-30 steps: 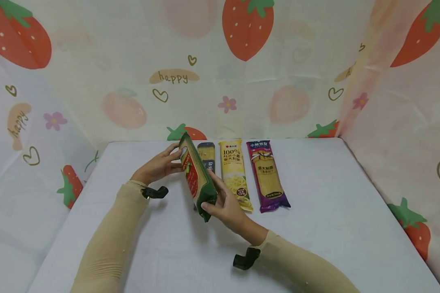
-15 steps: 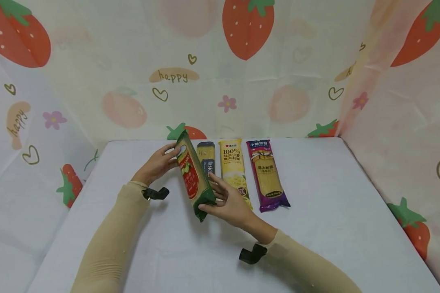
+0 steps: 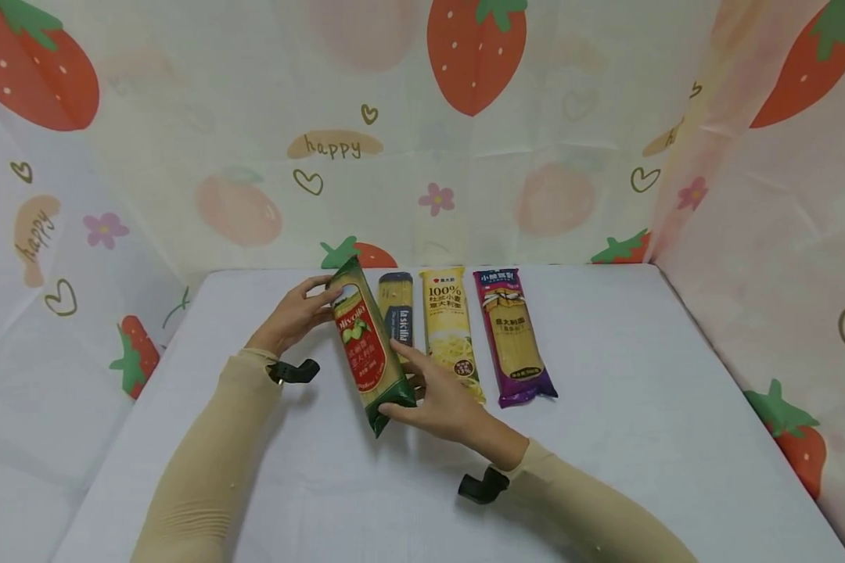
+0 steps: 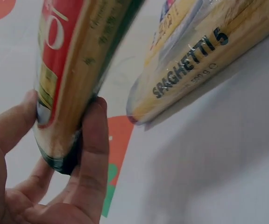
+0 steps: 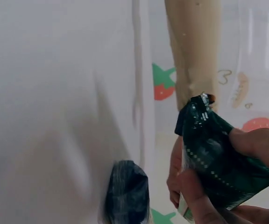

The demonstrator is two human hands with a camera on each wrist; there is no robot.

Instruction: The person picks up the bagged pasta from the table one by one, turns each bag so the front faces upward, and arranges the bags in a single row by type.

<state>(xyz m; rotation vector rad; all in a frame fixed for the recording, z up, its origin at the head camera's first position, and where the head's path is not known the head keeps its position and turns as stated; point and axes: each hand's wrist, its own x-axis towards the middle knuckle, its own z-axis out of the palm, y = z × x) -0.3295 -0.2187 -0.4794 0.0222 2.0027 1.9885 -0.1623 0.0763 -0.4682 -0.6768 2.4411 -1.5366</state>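
Both of my hands are on the green spaghetti packet (image 3: 363, 344), one at each end. My left hand (image 3: 297, 314) has the far end: thumb on one face, fingers (image 4: 90, 154) curled round the other, so that end sits pinched between them, as the left wrist view shows up close. My right hand (image 3: 442, 400) takes the near end, thumb and fingertips (image 5: 195, 196) squeezing the dark green crimped seal, with the other fingers spread loosely along the packet's right edge. The packet hangs between my palms just above the white table (image 3: 627, 407), at its left-centre. Its long axis runs far to near, the far end leaning a little left, the near end a little right and towards me. Red label faces up, tipped slightly.

Right beside it, three more packets lie flat in a row with the same far-to-near run: the dark blue packet (image 3: 397, 306) closest, partly behind my right fingers, then the yellow packet (image 3: 449, 324), then the purple packet (image 3: 511, 332) furthest right.
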